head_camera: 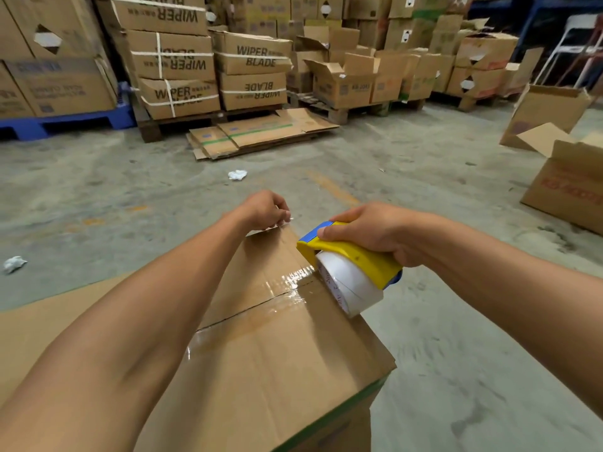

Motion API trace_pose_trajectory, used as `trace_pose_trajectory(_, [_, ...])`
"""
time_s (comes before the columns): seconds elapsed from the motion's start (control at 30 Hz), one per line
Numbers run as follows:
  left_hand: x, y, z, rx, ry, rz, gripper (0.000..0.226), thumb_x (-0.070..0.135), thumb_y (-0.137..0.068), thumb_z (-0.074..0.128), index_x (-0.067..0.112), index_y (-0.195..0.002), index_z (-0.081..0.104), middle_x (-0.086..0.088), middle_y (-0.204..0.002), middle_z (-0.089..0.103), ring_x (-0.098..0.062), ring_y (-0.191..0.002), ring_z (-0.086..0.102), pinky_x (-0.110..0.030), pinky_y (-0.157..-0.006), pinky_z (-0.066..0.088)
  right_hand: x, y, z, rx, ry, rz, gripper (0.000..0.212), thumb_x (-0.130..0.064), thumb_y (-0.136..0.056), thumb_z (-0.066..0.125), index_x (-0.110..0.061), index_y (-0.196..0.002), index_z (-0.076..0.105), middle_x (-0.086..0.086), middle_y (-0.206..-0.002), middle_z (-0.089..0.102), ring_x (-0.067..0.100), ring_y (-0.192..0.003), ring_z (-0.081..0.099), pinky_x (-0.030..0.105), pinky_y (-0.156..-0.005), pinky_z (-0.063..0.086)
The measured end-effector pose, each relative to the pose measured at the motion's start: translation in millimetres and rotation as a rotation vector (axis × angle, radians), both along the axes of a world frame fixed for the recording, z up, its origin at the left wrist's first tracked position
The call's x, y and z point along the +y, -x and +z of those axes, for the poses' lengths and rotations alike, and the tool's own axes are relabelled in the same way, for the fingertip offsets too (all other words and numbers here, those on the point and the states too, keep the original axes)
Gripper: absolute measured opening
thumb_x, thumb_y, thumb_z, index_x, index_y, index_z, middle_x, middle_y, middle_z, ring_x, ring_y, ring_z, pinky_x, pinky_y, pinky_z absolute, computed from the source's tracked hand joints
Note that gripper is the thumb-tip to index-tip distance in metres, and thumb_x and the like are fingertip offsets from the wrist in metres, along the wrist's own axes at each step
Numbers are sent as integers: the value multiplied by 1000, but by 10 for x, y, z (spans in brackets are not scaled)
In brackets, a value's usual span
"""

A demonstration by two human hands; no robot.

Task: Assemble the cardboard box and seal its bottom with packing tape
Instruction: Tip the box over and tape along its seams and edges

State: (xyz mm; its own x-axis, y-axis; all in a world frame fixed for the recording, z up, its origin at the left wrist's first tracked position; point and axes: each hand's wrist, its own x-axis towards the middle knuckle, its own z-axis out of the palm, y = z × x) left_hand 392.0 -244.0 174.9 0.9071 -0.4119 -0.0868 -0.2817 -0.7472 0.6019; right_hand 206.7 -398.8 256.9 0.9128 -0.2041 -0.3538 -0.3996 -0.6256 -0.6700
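**Cardboard box, bottom up, with tape being laid along its centre seam**

The cardboard box [277, 347] stands directly in front of the person, its closed bottom flaps facing up and one corner pointing away across the concrete floor [130, 190]. The seam [251, 309] where the two flaps meet runs from lower left to upper right, and a glossy strip of clear packing tape [287, 288] already lies over it.

The right hand [375, 233] is wrapped round the yellow tape dispenser [352, 256], fingers curled over its top. The white roll sits at the box's right edge, at the right end of the seam.

The left hand [266, 210] is at the far corner of the box, fingers curled and pinching what looks like the cardboard edge or a loose bit of tape (too small to say which).

The seam's long axis points toward the dispenser, so the right hand is the one placed to finish the strip, most likely by carrying it over the edge and cutting it. The left hand appears to be steadying the box.

Stacked cartons [182, 60] fill the background.
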Motion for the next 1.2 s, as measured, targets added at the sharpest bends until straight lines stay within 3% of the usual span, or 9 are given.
trace_pose_trajectory(0.4, [33,32,-274,-78,37,101,23,34,-93,63,18,-106,73,-9,-111,70,-26,-104,61,-30,-85,45,103,4,29,-11,48,-7,48,-48,-83,73,-28,-127,68,5,-122,66,28,-104,65,43,-95,54])
trace_pose_trajectory(0.5, [7,16,-229,-11,-59,159,60,41,-94,58,13,-146,43,-14,-144,52,-32,-130,49,-35,-105,40,132,8,49,-14,80,3,51,-49,-83,73,-27,-128,67,4,-126,64,28,-106,63,42,-96,53])
trace_pose_trajectory(0.57, [29,41,-196,56,-100,191,79,45,-94,58,7,-153,22,-17,-155,36,-34,-139,38,-37,-109,34,152,15,59,-14,103,13,52,-48,-84,73,-26,-130,66,4,-127,63,27,-108,62,40,-95,52])
trace_pose_trajectory(0.63, [81,97,-196,26,-66,230,79,46,-91,62,7,-150,28,-18,-151,40,-34,-137,41,-38,-106,36,161,19,56,-19,116,20,52,-47,-84,73,-24,-129,66,5,-126,64,28,-107,63,41,-95,52])
trace_pose_trajectory(0.77, [137,312,-290,-301,68,143,26,25,-92,59,16,-116,65,-10,-110,70,-31,-109,61,-37,-89,48,184,26,45,-25,127,20,50,-46,-84,73,-23,-128,67,7,-124,65,28,-106,63,43,-97,52])
trace_pose_trajectory(0.87, [207,428,-298,-365,-71,3,29,27,-97,47,20,-114,70,-8,-116,71,-31,-108,62,-42,-89,51,195,12,37,-27,133,18,50,-45,-84,73,-22,-128,68,7,-124,65,28,-107,63,42,-97,52])
trace_pose_trajectory(0.97, [280,448,-269,-287,-262,-55,42,34,-100,36,25,-136,56,-7,-138,59,-32,-125,53,-45,-101,45,200,-24,20,-21,137,-3,53,-47,-82,75,-20,-126,68,8,-123,66,29,-105,63,41,-95,53])
trace_pose_trajectory(1.07, [303,539,-261,-337,-414,-180,52,34,-102,26,24,-153,28,-3,-160,28,-26,-146,27,-48,-113,31,202,-68,-6,-7,157,-24,57,-51,-80,75,-18,-125,68,9,-120,66,29,-102,63,42,-93,54])
trace_pose_trajectory(1.2, [351,757,-283,-353,-434,-414,66,37,-94,15,25,-158,10,6,-165,5,-9,-151,3,-41,-121,11,192,-148,-31,6,178,-14,59,-52,-79,75,-17,-126,67,10,-121,65,29,-103,63,41,-94,53])
